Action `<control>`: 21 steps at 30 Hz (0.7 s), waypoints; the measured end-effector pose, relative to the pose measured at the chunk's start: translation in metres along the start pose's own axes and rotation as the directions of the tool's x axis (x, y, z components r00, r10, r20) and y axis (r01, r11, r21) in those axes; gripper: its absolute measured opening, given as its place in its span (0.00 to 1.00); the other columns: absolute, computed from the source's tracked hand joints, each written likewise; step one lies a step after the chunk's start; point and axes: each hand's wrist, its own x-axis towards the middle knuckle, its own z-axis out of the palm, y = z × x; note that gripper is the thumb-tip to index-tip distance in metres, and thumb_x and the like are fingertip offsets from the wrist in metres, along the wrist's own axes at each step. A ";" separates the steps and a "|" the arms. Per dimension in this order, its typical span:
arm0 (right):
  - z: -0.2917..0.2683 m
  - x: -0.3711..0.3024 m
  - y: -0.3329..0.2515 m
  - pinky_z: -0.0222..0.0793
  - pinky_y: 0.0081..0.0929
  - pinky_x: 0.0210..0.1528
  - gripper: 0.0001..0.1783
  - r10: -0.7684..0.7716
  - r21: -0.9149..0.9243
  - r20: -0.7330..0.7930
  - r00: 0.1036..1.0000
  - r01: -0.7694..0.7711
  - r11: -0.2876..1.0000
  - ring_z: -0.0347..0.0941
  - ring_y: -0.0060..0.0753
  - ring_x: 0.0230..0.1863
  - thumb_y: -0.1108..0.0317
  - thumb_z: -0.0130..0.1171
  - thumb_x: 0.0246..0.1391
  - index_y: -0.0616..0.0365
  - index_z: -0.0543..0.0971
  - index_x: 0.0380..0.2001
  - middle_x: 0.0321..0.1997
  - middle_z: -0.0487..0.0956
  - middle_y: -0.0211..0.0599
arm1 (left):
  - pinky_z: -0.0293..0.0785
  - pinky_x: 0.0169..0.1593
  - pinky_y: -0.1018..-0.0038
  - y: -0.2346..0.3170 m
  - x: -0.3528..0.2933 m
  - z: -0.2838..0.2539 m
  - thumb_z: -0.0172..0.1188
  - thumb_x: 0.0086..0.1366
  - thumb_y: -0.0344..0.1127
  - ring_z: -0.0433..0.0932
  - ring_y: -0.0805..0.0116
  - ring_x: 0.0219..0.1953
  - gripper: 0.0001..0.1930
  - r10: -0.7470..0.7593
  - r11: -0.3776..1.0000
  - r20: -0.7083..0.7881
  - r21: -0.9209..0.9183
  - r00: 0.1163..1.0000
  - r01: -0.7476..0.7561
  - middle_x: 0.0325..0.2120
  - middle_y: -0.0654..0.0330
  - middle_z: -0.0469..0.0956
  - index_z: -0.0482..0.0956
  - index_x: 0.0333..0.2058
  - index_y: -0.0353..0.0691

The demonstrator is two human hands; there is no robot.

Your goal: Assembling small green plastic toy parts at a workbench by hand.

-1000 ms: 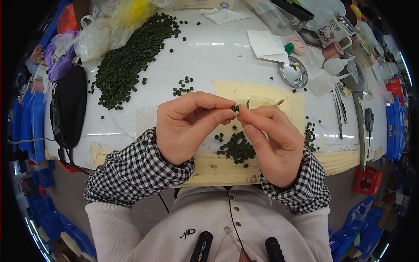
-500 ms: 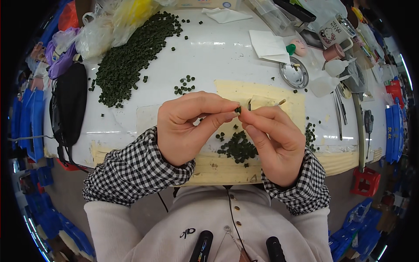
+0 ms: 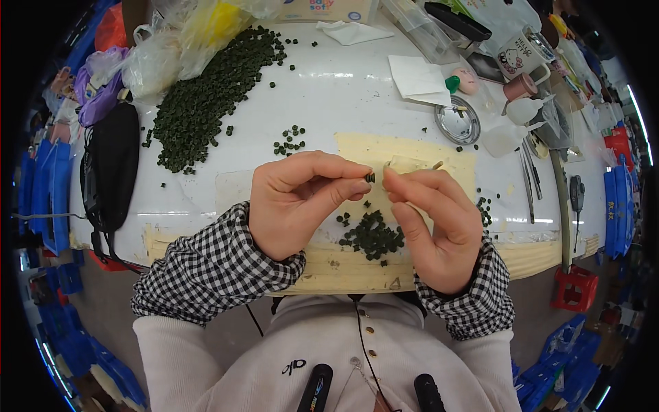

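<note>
Tabletop point(image 3: 336, 96); hands point(image 3: 292, 202), seemingly one pinched piece point(image 3: 370, 178).

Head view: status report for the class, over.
Left hand pinching small dark green part. Right hand open, apart from it. Loose pile below; no obstruction seen.

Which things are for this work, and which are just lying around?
Probably for the work:
small dark green piece pinched by the left hand
small dark green pile
larger dark green pile

Probably just lying around:
white mug
black pouch
purple plastic bag
red stool
</note>
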 end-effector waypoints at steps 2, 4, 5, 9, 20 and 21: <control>-0.013 0.001 -0.004 0.71 0.21 0.39 0.16 -0.014 -0.114 -0.093 0.996 0.003 0.993 0.75 0.28 0.35 0.80 0.60 0.54 0.63 0.80 0.48 0.38 0.77 0.40 | 0.80 0.44 0.74 0.001 0.000 -0.001 0.58 0.63 0.19 0.81 0.67 0.39 0.08 -0.020 1.000 0.002 0.009 1.000 0.020 0.37 0.50 0.81 0.79 0.41 0.29; -0.024 -0.001 0.005 0.70 0.21 0.37 0.14 -0.077 -0.266 -0.232 0.970 0.013 0.964 0.74 0.28 0.32 0.79 0.61 0.53 0.64 0.80 0.45 0.35 0.77 0.39 | 0.80 0.44 0.74 0.000 -0.001 -0.001 0.58 0.63 0.19 0.82 0.67 0.39 0.07 -0.013 1.000 0.005 0.004 1.000 0.013 0.37 0.50 0.81 0.79 0.40 0.29; -0.029 0.001 0.008 0.69 0.22 0.36 0.14 -0.098 -0.356 -0.258 0.961 0.000 0.934 0.73 0.28 0.31 0.78 0.62 0.53 0.64 0.80 0.44 0.34 0.77 0.39 | 0.80 0.44 0.74 -0.001 -0.001 -0.002 0.58 0.63 0.19 0.82 0.67 0.39 0.07 -0.009 1.000 0.006 0.002 1.000 0.009 0.37 0.50 0.81 0.79 0.40 0.29; -0.034 0.007 0.024 0.67 0.23 0.32 0.10 0.014 -0.395 -0.177 0.984 -0.084 0.915 0.72 0.28 0.30 0.76 0.63 0.52 0.64 0.81 0.39 0.31 0.76 0.38 | 0.80 0.44 0.74 0.000 0.000 0.000 0.58 0.63 0.18 0.82 0.67 0.39 0.07 -0.013 1.000 0.022 0.006 1.000 0.013 0.37 0.50 0.81 0.79 0.40 0.29; -0.035 0.005 0.009 0.67 0.23 0.33 0.06 -0.060 -0.331 -0.281 0.958 -0.037 0.943 0.71 0.30 0.29 0.76 0.66 0.49 0.66 0.81 0.31 0.29 0.77 0.37 | 0.79 0.45 0.74 -0.002 -0.002 0.000 0.57 0.63 0.18 0.81 0.67 0.39 0.07 -0.036 0.999 0.046 0.001 0.998 0.036 0.37 0.50 0.81 0.79 0.40 0.29; -0.037 0.003 0.001 0.67 0.23 0.33 0.06 -0.122 -0.345 -0.355 0.927 -0.009 0.939 0.72 0.30 0.30 0.76 0.66 0.48 0.66 0.81 0.31 0.29 0.77 0.37 | 0.79 0.45 0.74 -0.002 -0.002 0.001 0.57 0.63 0.18 0.81 0.67 0.40 0.07 -0.047 0.999 0.061 -0.003 0.997 0.047 0.37 0.50 0.81 0.79 0.40 0.28</control>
